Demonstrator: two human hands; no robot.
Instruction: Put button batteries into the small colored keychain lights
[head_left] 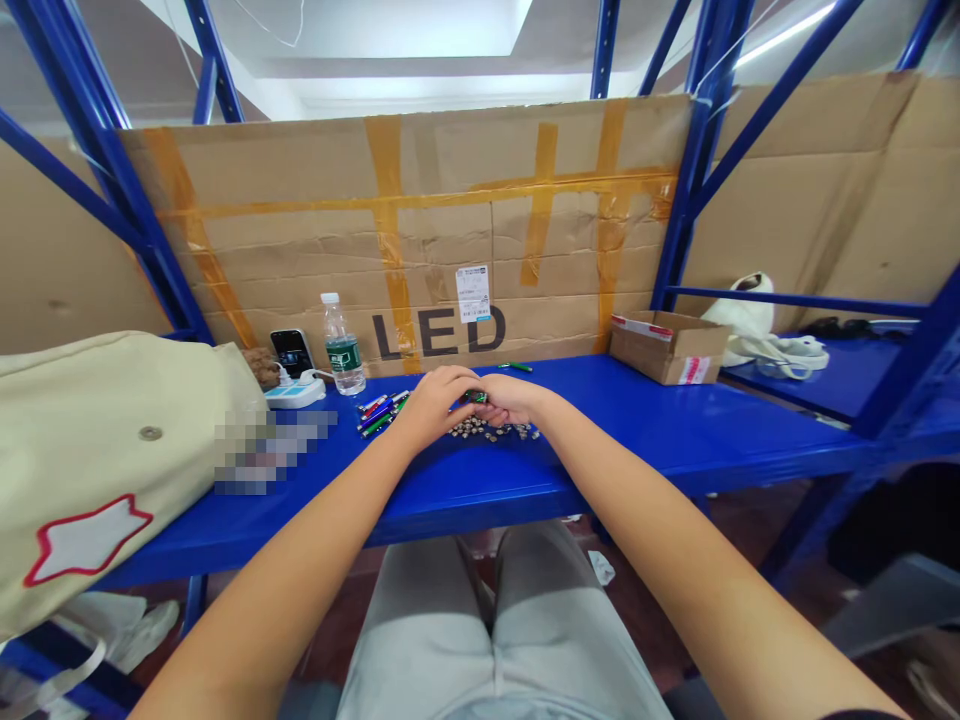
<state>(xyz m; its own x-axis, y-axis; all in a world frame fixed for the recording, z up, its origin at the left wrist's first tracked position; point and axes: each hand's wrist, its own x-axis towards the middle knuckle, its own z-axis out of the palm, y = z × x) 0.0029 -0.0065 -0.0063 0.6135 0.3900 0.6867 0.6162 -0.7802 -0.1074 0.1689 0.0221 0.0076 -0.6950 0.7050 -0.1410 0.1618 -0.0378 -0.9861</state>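
Fingers of the left hand [442,402] and the right hand [511,398] curled and meeting at the tips, not released. Between them sits a small green-and-dark item [473,397], mostly hidden; its long axis cannot be read, nor which hand bears it. Directly below the fingertips, on the near side of the hands, lies a loose heap of small metal fittings [486,431], spread in a band along the shelf, its long axis running left to right. The fingers sit just over its middle, with the heel of the left hand near the heap's left end and the right hand over its right part; neither hand is clearly nearer. Left of the left hand, just beside it, lie slim coloured tubes [379,413] in red, blue and green, slanted and roughly parallel. One green tube [516,367] lies apart, beyond the right hand. All rest on a blue steel shelf [637,440]. Farther out: a water bottle [343,347], a phone [292,352] and a power strip [295,393] to the left, a cardboard box [667,347] to the right, a canvas tote [97,450] at far left, and a taped cardboard sheet [405,230] behind, printed LED. One patch beside the tote is blurred out.
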